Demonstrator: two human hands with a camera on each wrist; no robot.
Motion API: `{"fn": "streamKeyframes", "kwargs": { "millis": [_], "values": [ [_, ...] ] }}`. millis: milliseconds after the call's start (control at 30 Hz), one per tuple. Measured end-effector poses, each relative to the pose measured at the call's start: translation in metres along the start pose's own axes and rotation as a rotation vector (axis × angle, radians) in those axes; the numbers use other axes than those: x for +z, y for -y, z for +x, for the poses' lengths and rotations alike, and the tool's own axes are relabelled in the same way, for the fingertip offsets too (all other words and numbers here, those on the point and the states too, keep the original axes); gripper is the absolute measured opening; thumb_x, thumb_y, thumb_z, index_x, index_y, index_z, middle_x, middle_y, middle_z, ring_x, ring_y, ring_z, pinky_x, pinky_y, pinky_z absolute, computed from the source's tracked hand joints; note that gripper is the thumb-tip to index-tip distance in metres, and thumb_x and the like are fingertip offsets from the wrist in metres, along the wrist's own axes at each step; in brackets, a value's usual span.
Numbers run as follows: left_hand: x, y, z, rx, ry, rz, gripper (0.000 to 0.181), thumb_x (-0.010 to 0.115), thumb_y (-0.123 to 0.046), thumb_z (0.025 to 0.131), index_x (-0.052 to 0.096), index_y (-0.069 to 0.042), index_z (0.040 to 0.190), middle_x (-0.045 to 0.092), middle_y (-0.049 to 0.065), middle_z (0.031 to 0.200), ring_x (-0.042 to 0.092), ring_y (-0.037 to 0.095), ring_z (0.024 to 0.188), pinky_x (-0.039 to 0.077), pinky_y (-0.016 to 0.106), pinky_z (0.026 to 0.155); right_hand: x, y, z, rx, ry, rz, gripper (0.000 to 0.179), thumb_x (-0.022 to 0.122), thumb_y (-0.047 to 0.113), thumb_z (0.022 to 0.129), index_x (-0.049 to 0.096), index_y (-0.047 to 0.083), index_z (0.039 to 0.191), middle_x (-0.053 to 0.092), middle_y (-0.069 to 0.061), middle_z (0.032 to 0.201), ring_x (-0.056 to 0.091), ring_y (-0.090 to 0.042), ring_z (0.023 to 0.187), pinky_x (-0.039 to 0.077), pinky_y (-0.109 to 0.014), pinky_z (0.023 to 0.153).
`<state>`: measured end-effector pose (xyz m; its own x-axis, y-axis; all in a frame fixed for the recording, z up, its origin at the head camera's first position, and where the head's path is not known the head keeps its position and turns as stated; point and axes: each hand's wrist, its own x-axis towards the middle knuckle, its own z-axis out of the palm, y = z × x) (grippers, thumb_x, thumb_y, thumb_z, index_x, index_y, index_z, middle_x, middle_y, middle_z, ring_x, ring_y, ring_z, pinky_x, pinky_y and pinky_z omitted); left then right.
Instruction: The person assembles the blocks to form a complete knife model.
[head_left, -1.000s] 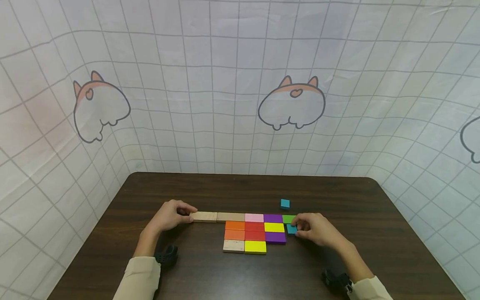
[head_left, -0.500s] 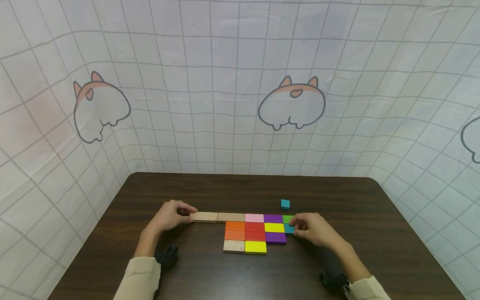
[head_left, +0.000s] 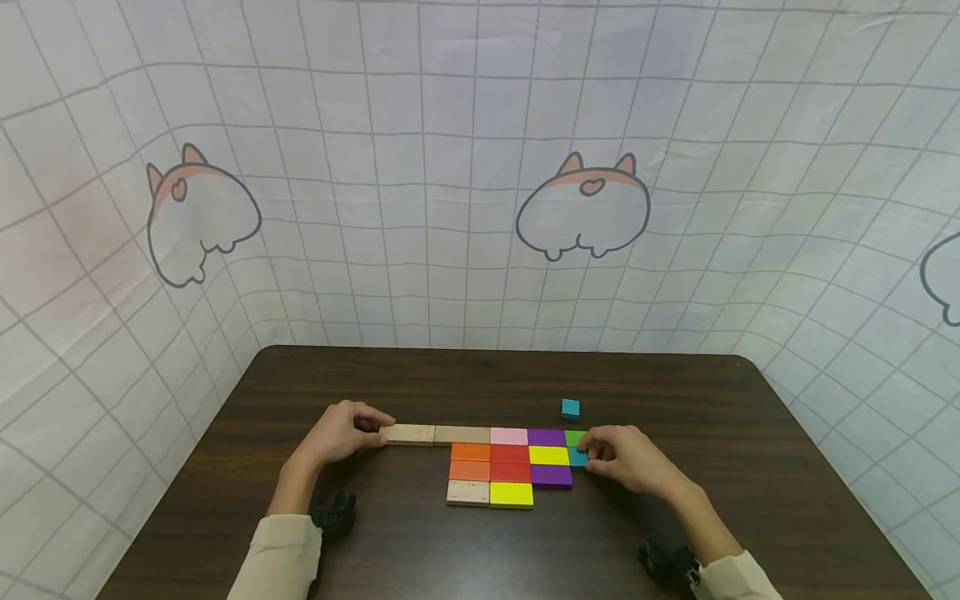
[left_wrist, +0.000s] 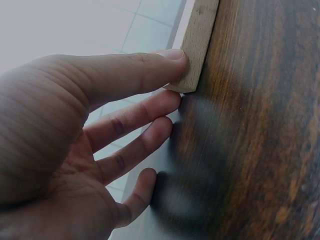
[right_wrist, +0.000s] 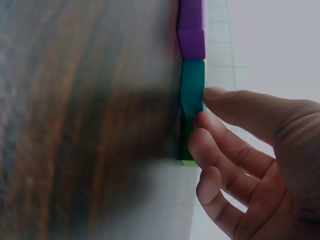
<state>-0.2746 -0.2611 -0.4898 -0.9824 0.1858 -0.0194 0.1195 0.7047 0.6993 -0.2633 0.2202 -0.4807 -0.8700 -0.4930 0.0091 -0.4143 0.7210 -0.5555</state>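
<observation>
My left hand [head_left: 341, 429] pinches the left end of a plain wooden block [head_left: 408, 434]; in the left wrist view its thumb lies along the side of that wooden block [left_wrist: 197, 37]. At the right end of the colored blocks, my right hand [head_left: 630, 457] pinches a small blue block [head_left: 577, 457] between thumb and fingers. That blue block [right_wrist: 192, 87] sits against a green block [right_wrist: 186, 145], and its left side meets the yellow block [head_left: 548, 455]. Some of the green block is hidden by the fingers.
Wooden, pink and purple [head_left: 546, 437] blocks run along the back row. Orange [head_left: 469, 460], red [head_left: 509, 461], purple, wooden and yellow [head_left: 511, 495] blocks lie in front. A loose blue block [head_left: 570, 408] is behind them on the dark table [head_left: 465, 558]. A printed curtain surrounds the table.
My right hand has slid the blue block slightly left, closing the gap to the yellow block. Over the last half second it has stayed still. My left hand has not moved.
</observation>
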Motion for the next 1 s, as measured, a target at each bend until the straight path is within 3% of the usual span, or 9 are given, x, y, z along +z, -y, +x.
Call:
{"fn": "streamKeyframes", "kwargs": {
  "millis": [133, 300, 533, 1000],
  "values": [
    [0.000, 0.000, 0.000, 0.001, 0.001, -0.001, 0.022, 0.083, -0.015, 0.086, 0.081, -0.017, 0.108, 0.074, 0.001, 0.098, 0.061, 0.015, 0.084, 0.051, 0.034, 0.076, -0.005, -0.005, 0.000, -0.009, -0.014, 0.022, 0.019, 0.077, 0.016, 0.092, 0.073, 0.012, 0.110, 0.066, 0.008, 0.086, 0.056, -0.005, 0.073, 0.050, -0.023, 0.068],
    [0.001, 0.000, 0.000, 0.000, 0.005, -0.008, 0.022, 0.082, -0.014, 0.087, 0.081, -0.016, 0.108, 0.074, 0.000, 0.098, 0.061, 0.015, 0.084, 0.051, 0.034, 0.076, -0.009, -0.015, 0.005, -0.029, -0.091, 0.084, 0.025, 0.075, 0.018, 0.094, 0.072, 0.010, 0.118, 0.066, 0.006, 0.087, 0.057, -0.006, 0.072, 0.050, -0.024, 0.066],
    [0.003, 0.000, 0.000, 0.002, -0.003, -0.002, 0.021, 0.082, -0.014, 0.086, 0.082, -0.017, 0.107, 0.074, 0.000, 0.098, 0.061, 0.014, 0.083, 0.051, 0.034, 0.076, -0.010, -0.029, 0.026, -0.005, -0.188, 0.151, 0.040, 0.075, 0.018, 0.095, 0.065, 0.008, 0.132, 0.067, -0.001, 0.093, 0.060, -0.012, 0.074, 0.050, -0.027, 0.063],
    [0.001, 0.000, -0.001, 0.000, -0.004, 0.008, 0.021, 0.082, -0.014, 0.086, 0.081, -0.017, 0.107, 0.074, 0.000, 0.098, 0.060, 0.015, 0.084, 0.050, 0.033, 0.076, -0.009, -0.049, 0.065, 0.066, -0.082, 0.144, 0.038, 0.075, 0.015, 0.094, 0.067, 0.004, 0.130, 0.069, -0.004, 0.090, 0.059, -0.016, 0.079, 0.049, -0.031, 0.070]
  ]
}}
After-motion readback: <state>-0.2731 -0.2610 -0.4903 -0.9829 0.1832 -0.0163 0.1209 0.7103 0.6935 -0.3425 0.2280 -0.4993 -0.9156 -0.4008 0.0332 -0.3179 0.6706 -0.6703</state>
